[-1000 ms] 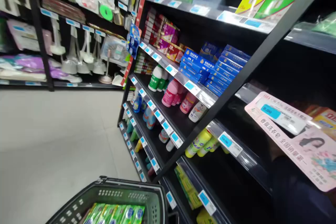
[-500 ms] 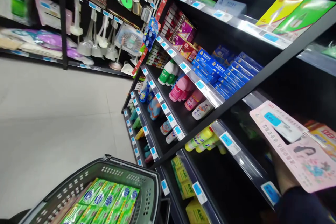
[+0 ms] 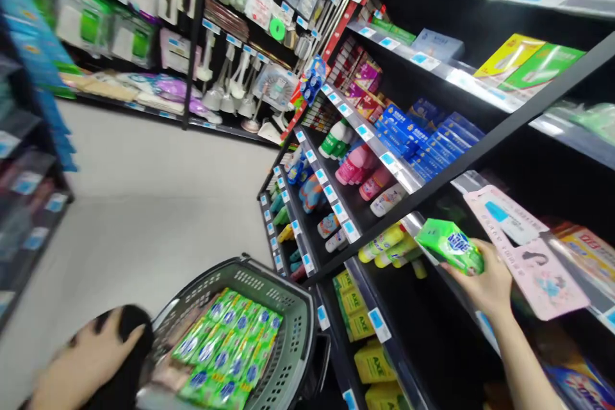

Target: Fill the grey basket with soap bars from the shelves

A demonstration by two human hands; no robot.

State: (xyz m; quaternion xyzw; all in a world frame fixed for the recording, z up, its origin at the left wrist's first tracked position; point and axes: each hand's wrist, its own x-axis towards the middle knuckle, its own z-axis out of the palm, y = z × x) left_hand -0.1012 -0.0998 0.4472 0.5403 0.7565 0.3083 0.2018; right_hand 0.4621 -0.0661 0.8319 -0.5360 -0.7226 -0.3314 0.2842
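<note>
Dark shelf unit (image 3: 500,131), price labels along its front edges. Upper tier: yellow box (image 3: 510,56) and green box (image 3: 542,67) by the front edge; pale blue box (image 3: 438,46) nearer the far end. Tier below: stacked blue boxes (image 3: 449,144). Next: pink bottles (image 3: 356,165), with green-and-white bottles (image 3: 333,141) toward the far end. Near side of the upright: yellow bottles (image 3: 384,245); lower, yellow packs (image 3: 375,362).

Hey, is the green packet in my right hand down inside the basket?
No, the right hand holds the green packet up by the pink shelf card, outside the basket.
</note>
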